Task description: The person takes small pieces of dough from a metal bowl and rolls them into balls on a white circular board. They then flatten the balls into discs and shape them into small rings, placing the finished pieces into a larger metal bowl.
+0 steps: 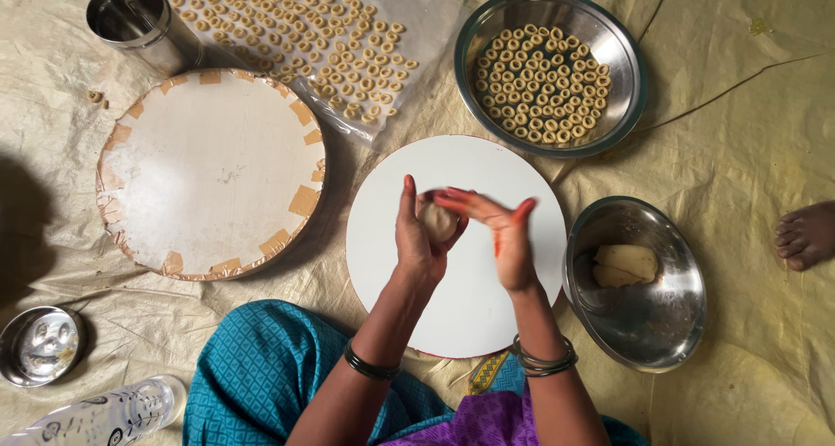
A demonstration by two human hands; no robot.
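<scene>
A small ball of pale dough (437, 221) lies in the palm of my left hand (417, 237), above the white round board (461, 307). My right hand (503, 237) is flat and blurred, its fingers laid over the top of the dough ball. Both hands hover over the middle of the board. A steel bowl (661, 324) to the right of the board holds a larger lump of dough (624, 264). A bigger steel bowl (622, 46) at the back right is filled with several small dough rings (539, 85).
More dough rings lie on a clear plastic sheet (417, 11) at the back. A large round taped board (213, 172) lies on the left, a steel cup (139, 20) behind it. A small steel dish (39, 346) and a plastic bottle (104, 416) sit front left. Another person's foot (804, 235) is at the right edge.
</scene>
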